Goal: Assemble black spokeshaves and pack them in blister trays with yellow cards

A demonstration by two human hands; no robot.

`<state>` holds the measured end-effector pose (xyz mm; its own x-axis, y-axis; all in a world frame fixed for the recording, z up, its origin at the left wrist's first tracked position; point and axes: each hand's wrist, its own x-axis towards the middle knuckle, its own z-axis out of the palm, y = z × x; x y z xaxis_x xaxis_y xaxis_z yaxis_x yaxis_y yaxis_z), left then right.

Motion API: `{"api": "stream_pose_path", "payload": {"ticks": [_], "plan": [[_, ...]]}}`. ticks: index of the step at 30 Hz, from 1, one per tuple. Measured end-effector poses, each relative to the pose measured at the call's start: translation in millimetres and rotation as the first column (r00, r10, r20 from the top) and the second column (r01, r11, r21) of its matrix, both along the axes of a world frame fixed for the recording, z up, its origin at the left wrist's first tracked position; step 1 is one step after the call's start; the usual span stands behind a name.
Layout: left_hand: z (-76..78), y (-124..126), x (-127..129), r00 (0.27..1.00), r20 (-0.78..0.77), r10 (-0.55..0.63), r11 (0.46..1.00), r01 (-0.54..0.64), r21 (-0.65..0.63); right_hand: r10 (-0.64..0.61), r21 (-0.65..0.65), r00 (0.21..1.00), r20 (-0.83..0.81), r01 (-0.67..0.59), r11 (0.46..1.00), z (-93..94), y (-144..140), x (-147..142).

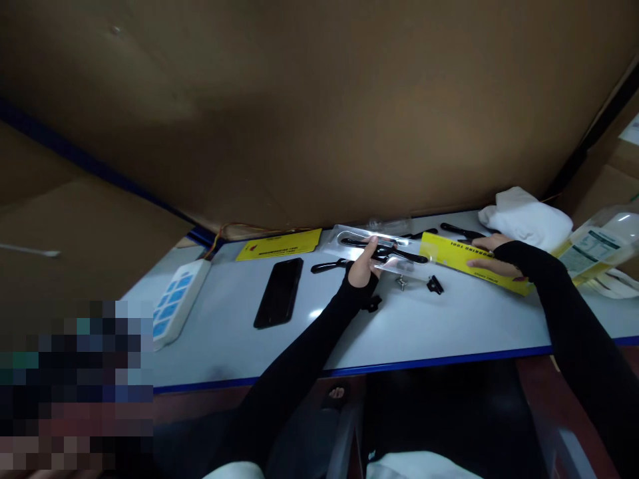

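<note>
My left hand (364,266) grips a clear plastic blister pack (329,243), its thumb pressed on top. A black spokeshave (410,255) with two curved handles rests in or on the pack; I cannot tell which. To the right, my right hand (492,256) holds a yellow printed card (446,250), fingers lying across it, and the card's left end meets the pack. Another black handle (327,267) pokes out left of my left hand. Below the pack lie a small silver screw part (401,283) and a small black part (435,285).
A phone (279,293) and a white power strip (182,303) lie on the left of the table. Behind are another yellow card (279,245) and a black handle (459,231). At right sit a white cloth (524,216) and a clear bottle (599,243). Cardboard walls (319,120) enclose the table.
</note>
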<state>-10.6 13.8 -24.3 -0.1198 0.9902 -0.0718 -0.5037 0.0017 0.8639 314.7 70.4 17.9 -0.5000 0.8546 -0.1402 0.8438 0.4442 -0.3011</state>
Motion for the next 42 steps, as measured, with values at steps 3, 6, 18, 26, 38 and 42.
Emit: {"api": "stream_pose_path", "payload": {"ticks": [3, 6, 18, 26, 38, 42], "plan": [[2.7, 3, -16, 1.0, -0.01, 0.008, 1.0, -0.008, -0.019, -0.097, -0.089, 0.979, -0.178, 0.082, 0.993, 19.1, -7, 7], [4.8, 8, -28, 0.999, 0.002, 0.054, 0.998, -0.054, -0.022, -0.212, -0.147, 0.845, -0.49, 0.16, 0.976, 33.7, -18, 7], [10.5, -1, -13, 0.975, -0.131, -0.18, 0.983, 0.173, -0.065, -0.475, -0.458, 0.229, -0.85, 0.125, 0.88, 26.9, -20, -29], [11.7, -35, 14, 0.652, -0.223, -0.725, 0.689, 0.681, -0.247, -0.297, -0.306, -0.073, -0.952, 0.22, 0.926, 2.1, -16, -62], [36.7, -47, 6, 0.398, -0.134, -0.907, 0.42, 0.856, -0.302, -0.333, -0.278, 0.122, -0.935, 0.332, 0.901, 0.8, -7, -54], [38.9, -40, -1, 0.276, -0.146, -0.95, 0.309, 0.898, -0.312, -0.459, -0.403, 0.32, -0.829, 0.227, 0.887, 25.5, 0, -18]]}}
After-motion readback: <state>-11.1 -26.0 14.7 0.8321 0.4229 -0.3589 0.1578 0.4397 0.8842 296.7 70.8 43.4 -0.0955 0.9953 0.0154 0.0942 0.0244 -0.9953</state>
